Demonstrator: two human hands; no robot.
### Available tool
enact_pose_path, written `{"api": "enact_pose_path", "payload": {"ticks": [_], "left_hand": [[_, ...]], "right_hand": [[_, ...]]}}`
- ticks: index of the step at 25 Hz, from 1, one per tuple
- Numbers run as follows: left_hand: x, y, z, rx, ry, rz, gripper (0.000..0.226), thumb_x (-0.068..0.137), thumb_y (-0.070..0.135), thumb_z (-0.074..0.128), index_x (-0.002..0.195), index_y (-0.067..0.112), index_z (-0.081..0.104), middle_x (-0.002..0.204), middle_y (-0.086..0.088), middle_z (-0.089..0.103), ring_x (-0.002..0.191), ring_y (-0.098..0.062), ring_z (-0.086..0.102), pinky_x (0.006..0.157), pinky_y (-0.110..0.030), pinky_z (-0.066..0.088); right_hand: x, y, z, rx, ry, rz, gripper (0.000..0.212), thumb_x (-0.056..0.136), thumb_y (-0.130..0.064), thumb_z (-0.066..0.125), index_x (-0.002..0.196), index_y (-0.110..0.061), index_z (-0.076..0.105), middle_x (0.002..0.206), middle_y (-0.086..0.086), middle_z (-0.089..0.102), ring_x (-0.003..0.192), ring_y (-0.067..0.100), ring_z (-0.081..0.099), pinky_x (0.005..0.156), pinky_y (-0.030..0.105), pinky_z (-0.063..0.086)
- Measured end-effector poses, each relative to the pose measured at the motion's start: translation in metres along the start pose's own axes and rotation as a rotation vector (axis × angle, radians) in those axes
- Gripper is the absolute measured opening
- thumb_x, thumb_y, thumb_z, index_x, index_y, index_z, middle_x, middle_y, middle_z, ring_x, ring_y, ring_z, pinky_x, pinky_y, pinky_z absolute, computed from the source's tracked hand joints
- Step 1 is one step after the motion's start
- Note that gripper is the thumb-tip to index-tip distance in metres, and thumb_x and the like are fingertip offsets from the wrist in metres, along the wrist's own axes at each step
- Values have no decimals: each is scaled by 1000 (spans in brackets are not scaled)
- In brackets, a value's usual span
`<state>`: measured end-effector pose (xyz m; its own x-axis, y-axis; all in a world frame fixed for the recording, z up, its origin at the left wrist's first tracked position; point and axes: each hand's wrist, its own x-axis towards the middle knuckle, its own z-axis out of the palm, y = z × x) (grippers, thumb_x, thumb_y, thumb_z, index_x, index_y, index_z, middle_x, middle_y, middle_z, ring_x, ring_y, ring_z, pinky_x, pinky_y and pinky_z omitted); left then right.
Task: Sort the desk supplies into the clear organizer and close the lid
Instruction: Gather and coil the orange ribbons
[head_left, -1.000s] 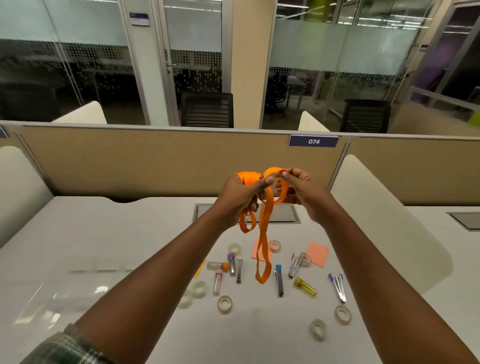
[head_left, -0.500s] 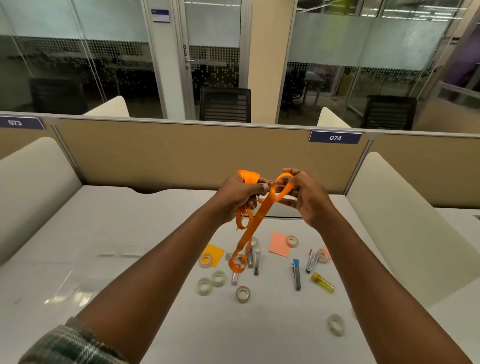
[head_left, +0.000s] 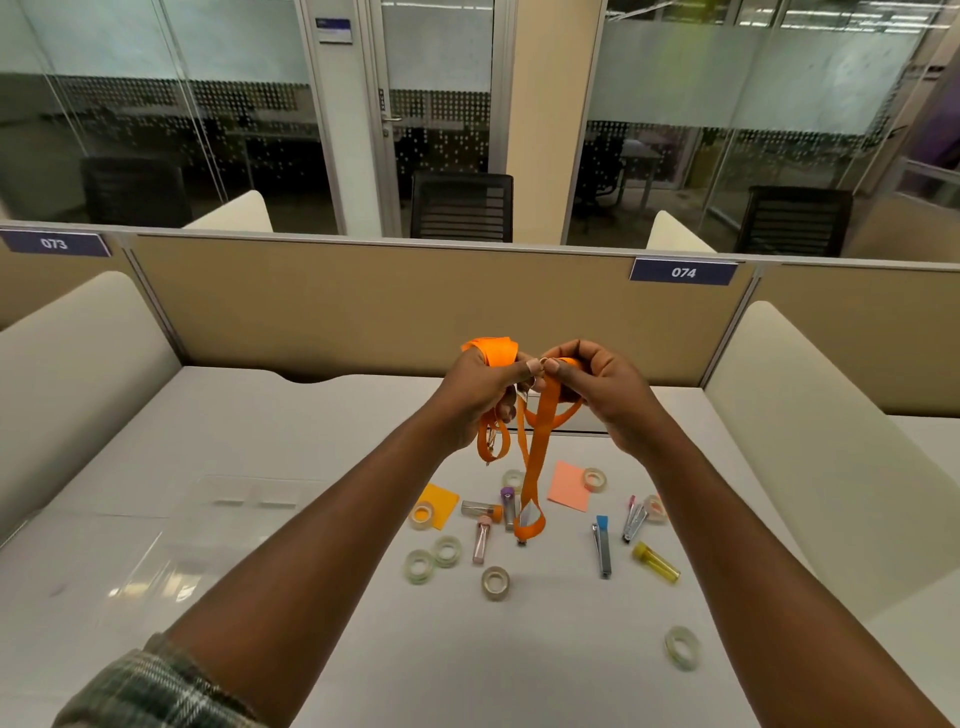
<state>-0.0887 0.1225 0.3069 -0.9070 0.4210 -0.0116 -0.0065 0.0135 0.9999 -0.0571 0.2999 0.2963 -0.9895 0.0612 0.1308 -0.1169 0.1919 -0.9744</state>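
Orange lanyard (head_left: 537, 452): held raised above the desk (head_left: 519, 670) between both hands, well clear of the other supplies. One end is wound around the fingers of the left hand (head_left: 475, 397), which is curled on the coil. The strap is pinched between thumb and forefinger of the right hand (head_left: 605, 395), apparently so that the loose length can be gathered into a bundle small enough for a compartment. A long loop is left hanging, its lower end just over the scattered items.

Clear organizer (head_left: 244, 501): laid on the desk to the left, apart from the hands. Whether its lid is open cannot be told.

Not yet sorted, by appearance: tape rolls (head_left: 495, 583), capped tubes (head_left: 655, 563), metal clips (head_left: 602, 551), an orange sticky note (head_left: 441, 501) and a pink sticky note (head_left: 569, 486), spread on the desk beneath the hands.
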Motion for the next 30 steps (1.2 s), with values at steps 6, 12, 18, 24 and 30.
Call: {"api": "enact_pose_path", "payload": {"ticks": [6, 12, 18, 24, 30], "left_hand": [[1, 2, 4, -214, -6, -189, 13, 94, 17, 58, 90, 6, 63, 74, -11, 66, 41, -10, 41, 51, -28, 40], [2, 1, 8, -215, -8, -174, 13, 92, 10, 53, 82, 4, 59, 69, -11, 59, 41, -10, 38, 50, -27, 40], [2, -2, 2, -274, 31, -163, 12, 95, 10, 51, 88, 3, 58, 70, -8, 61, 43, -9, 36, 48, -25, 40], [4, 2, -4, -171, 93, -69, 14, 92, 14, 58, 83, 3, 56, 64, -5, 62, 40, -9, 32, 47, -25, 34], [8, 11, 3, -163, 16, -58, 13, 92, 12, 64, 82, 6, 60, 67, -8, 57, 42, -11, 33, 44, -23, 33]], "right_hand": [[-4, 1, -1, -30, -36, -37, 8, 91, -23, 67, 99, -21, 66, 101, 9, 73, 95, 23, 71, 80, 29, 58], [-6, 5, -4, 30, -55, -36, 6, 94, -17, 63, 100, -18, 64, 90, 2, 72, 82, 11, 70, 69, 20, 56], [-8, 18, -14, 236, -22, 25, 7, 99, -15, 57, 103, -15, 62, 87, 6, 72, 81, 17, 69, 71, 26, 57], [-8, 35, -15, -99, -7, 173, 29, 91, -12, 60, 116, -28, 59, 123, 2, 64, 113, 20, 60, 88, 31, 49], [-11, 33, 39, -83, -272, 118, 34, 86, -39, 69, 116, -23, 68, 104, 0, 76, 101, 15, 70, 96, 38, 50]]}}
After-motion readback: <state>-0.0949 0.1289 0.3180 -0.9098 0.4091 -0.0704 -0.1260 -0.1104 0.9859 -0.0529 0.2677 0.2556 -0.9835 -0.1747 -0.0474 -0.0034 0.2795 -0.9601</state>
